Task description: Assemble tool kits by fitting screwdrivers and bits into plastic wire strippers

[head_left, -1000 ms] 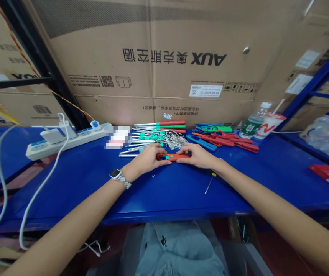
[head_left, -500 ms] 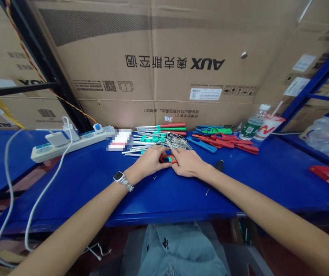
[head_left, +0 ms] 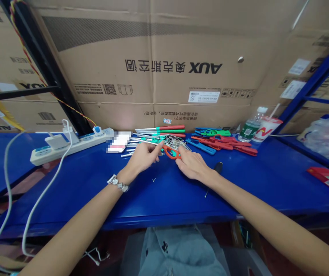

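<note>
Over the table a long-necked lighter (head_left: 172, 153), with an orange-red handle and a trigger opening, is held between both hands. My right hand (head_left: 192, 163) is closed around its handle end. My left hand (head_left: 144, 156) pinches near the base of its metal tube, thumb and index finger together; the exact contact is partly hidden. Just behind lie metal lighter tubes with green parts (head_left: 150, 138) and a heap of small metal pieces (head_left: 176, 142). A small screw (head_left: 153, 179) lies in front of my left hand. A dark-handled screwdriver (head_left: 218, 167) is partly under my right forearm.
Red handle shells (head_left: 227, 143) and a blue one (head_left: 201, 147) lie right of the heap, before a bottle (head_left: 249, 128) and a paper cup (head_left: 266, 129). A power strip (head_left: 72, 145) with cables stands left. A red box (head_left: 328, 179) sits far right.
My hands have moved slightly apart, the left one shifting left and turning. More of the lighter's orange-red handle now shows between them, and its metal tube is visible. The view has shifted slightly.
</note>
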The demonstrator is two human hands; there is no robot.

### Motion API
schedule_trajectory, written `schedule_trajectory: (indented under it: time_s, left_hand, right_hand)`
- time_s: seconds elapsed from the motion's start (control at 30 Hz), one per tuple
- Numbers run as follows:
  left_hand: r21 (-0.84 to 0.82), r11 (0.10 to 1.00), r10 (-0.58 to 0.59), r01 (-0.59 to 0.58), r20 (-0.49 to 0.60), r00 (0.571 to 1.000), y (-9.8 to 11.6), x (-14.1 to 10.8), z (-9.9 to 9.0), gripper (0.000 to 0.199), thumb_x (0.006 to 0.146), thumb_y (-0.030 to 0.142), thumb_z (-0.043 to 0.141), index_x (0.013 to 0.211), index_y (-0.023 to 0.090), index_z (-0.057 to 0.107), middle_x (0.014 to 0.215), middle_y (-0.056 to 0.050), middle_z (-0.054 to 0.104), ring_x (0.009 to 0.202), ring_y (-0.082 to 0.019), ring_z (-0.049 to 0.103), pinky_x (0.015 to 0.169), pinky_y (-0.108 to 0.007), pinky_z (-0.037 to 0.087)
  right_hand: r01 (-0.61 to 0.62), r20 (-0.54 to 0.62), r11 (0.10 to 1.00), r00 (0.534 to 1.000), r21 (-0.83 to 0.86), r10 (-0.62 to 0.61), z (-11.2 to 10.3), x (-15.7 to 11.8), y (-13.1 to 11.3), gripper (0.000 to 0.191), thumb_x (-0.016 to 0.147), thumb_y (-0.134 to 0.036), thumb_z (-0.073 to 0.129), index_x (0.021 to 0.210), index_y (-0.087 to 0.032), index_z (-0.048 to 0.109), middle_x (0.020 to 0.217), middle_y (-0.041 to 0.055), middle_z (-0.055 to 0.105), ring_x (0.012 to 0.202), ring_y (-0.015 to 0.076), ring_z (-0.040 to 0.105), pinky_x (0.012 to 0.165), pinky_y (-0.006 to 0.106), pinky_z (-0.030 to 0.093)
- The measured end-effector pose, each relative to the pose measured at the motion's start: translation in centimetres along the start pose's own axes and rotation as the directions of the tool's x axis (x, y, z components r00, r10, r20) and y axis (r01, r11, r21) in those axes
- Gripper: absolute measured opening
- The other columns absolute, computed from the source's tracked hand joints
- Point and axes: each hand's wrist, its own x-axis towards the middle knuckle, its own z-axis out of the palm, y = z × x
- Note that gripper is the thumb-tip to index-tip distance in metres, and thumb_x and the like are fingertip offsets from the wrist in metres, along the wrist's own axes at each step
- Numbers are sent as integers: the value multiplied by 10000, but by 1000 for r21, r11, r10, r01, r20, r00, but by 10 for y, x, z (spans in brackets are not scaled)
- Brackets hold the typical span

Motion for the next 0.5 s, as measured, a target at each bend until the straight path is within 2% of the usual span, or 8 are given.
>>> schedule_trajectory:
  time_s: [0.07,0.17,0.33,0.43,0.5]
  left_hand:
    - [-200,979,-44,45,10,999,0,2,13,563,900,681,605,677,172,701,626,-72,701,498,-160,622,479,-276,480]
    - [-376,926,-56,39,-35,998,1,6,27,522,887,657,634,791,150,716,764,-99,753,678,-196,712,644,-308,577]
    - [-637,771,-72,12,-69,995,11,10,40,472,885,628,619,918,161,688,934,-122,785,906,-254,752,836,-393,596]
    - [-699,715,-80,12,-64,995,20,11,44,469,916,653,555,904,190,627,901,-106,765,932,-258,744,840,-419,594]
    - [-697,717,-80,8,-70,994,23,12,44,457,945,660,501,824,221,537,782,-61,701,879,-235,731,807,-404,592]
  right_hand:
    - [-8,-18,999,1000,47,9,3,-1,-6,242,948,-310,347,1114,-187,474,1102,168,714,897,321,697,676,391,414]
    - [6,-4,993,1000,120,-6,8,-1,-16,282,947,-329,352,1164,-177,449,1104,175,715,882,328,702,677,400,426]
    - [5,38,971,999,239,-15,10,0,-29,343,940,-368,400,1224,-176,404,1111,179,716,923,342,705,712,411,461]
    - [-18,59,935,998,353,-3,9,3,-36,337,942,-373,419,1222,-186,402,1109,167,717,986,352,698,750,422,485]
    - [-4,51,901,998,434,-20,10,5,-39,364,955,-400,426,1250,-188,399,1156,173,704,1035,360,687,784,437,496]
